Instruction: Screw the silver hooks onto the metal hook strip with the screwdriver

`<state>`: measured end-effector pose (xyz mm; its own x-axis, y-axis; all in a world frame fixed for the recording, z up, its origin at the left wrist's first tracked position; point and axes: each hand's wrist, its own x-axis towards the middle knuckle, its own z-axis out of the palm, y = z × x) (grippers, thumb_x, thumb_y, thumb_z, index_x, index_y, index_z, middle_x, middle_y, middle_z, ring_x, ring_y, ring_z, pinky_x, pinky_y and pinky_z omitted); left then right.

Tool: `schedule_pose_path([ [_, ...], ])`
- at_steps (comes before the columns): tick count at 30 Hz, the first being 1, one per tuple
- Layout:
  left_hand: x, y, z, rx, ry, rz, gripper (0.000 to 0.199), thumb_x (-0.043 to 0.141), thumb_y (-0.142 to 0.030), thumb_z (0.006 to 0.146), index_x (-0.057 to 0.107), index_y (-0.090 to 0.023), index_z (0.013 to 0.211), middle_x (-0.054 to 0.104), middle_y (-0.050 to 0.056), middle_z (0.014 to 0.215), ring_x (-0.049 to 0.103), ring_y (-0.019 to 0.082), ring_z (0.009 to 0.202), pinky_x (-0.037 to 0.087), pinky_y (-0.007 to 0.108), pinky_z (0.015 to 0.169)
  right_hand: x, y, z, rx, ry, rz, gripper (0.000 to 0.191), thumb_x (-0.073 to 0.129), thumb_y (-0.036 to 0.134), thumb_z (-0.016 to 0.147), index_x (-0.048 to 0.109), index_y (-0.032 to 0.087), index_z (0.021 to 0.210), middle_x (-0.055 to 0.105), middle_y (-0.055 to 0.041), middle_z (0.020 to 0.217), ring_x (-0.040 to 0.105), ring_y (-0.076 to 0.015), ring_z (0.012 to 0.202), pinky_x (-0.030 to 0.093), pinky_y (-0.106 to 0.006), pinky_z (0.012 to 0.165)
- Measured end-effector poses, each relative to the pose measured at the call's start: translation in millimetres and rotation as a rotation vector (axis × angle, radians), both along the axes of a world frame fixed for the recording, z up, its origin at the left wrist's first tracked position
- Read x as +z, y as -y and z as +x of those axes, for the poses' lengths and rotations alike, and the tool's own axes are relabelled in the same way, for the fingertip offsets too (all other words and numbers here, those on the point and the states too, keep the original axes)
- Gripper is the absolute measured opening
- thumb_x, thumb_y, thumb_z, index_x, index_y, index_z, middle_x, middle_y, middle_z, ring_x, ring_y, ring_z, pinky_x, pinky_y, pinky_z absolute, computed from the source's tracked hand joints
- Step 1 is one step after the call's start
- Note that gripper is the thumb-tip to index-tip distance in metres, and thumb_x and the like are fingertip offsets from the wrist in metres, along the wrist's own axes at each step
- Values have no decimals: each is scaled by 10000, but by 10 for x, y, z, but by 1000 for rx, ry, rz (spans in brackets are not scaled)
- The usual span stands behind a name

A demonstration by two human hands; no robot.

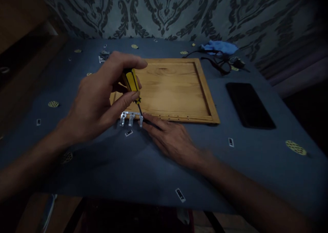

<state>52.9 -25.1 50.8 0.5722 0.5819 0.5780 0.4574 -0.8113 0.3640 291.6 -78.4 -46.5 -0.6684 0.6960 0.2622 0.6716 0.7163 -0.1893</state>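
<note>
My left hand (94,93) grips a yellow and black screwdriver (132,81) by its handle, fingers curled round it and thumb low on it. The shaft slants down to the third of a row of silver metal hooks (131,118) along the near edge of a wooden framed board (166,89). My right hand (174,137) lies low against that edge, its thumb and fingertips closed at the rightmost hook. Any screw under the tip is hidden. Small dark holes run along the board's near edge, to the right of the hooks.
A black phone (249,105) lies right of the board. Behind it are eyeglasses (221,65), a blue cloth (220,47) and a small dark object (237,62). Small metal pieces (104,55) sit at the back left. A patterned wall (164,14) closes off the blue-covered table (143,178).
</note>
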Motion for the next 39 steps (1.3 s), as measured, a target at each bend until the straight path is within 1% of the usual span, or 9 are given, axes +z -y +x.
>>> schedule_pose_path([
  [5,-28,-19,5,4,-5,-1,442,663,-215,1024,559,-309,1443,690,33,1298,750,184,1061,686,361,921,-40,-5,17,14,-15,-1,485,496,120,1065,602,134,1538,614,-179,1599,736,-291,1281,688,-458,948],
  [10,-43,-28,-2,-3,-37,45,448,678,-214,1021,561,-259,1451,690,62,1352,759,171,1043,678,316,899,-63,-1,22,31,-49,8,486,486,119,1069,585,103,1544,604,-194,1602,723,-302,1307,681,-479,971],
  [14,-42,-36,4,1,-34,39,477,686,-230,1008,567,-300,1465,700,54,1333,756,196,1059,680,357,891,-66,-2,21,15,-56,-5,500,501,113,1062,579,117,1556,598,-190,1610,717,-304,1321,676,-477,983],
  [19,-39,-27,10,-5,-11,-7,469,701,-236,995,587,-319,1442,716,42,1216,764,220,1058,680,390,886,-54,-9,15,17,-57,-23,502,488,120,1068,575,132,1563,594,-181,1617,718,-303,1318,671,-486,993],
  [25,-27,-14,6,-13,-41,-5,439,681,-250,1021,583,-310,1444,717,42,1258,755,193,1050,669,358,898,-46,-18,-2,15,-38,-2,492,469,131,1077,580,113,1555,611,-189,1597,758,-312,1233,691,-495,917],
  [29,-27,-9,22,-18,-65,26,428,666,-247,1041,568,-292,1456,700,45,1335,756,175,1042,679,334,897,-43,-21,-2,17,-44,-3,490,484,127,1068,591,112,1546,614,-182,1598,747,-302,1258,680,-466,948],
  [33,-48,12,69,10,-47,84,372,695,-288,1050,607,-286,1411,708,29,1315,733,175,1062,691,310,821,-27,-17,-4,19,-31,-6,510,493,106,1054,577,109,1557,605,-188,1605,751,-304,1251,685,-466,925],
  [37,-62,23,100,38,55,101,300,771,-308,1010,708,-300,1304,762,17,1176,724,172,967,655,278,733,-17,-16,-9,4,-11,9,509,484,95,1053,587,126,1551,611,-168,1602,746,-291,1263,678,-458,951],
  [39,-52,16,97,5,57,136,310,797,-275,990,722,-295,1290,785,5,1158,735,162,939,642,266,732,-17,-17,-12,9,-11,18,504,486,97,1054,590,121,1547,617,-162,1598,739,-281,1278,666,-437,978],
])
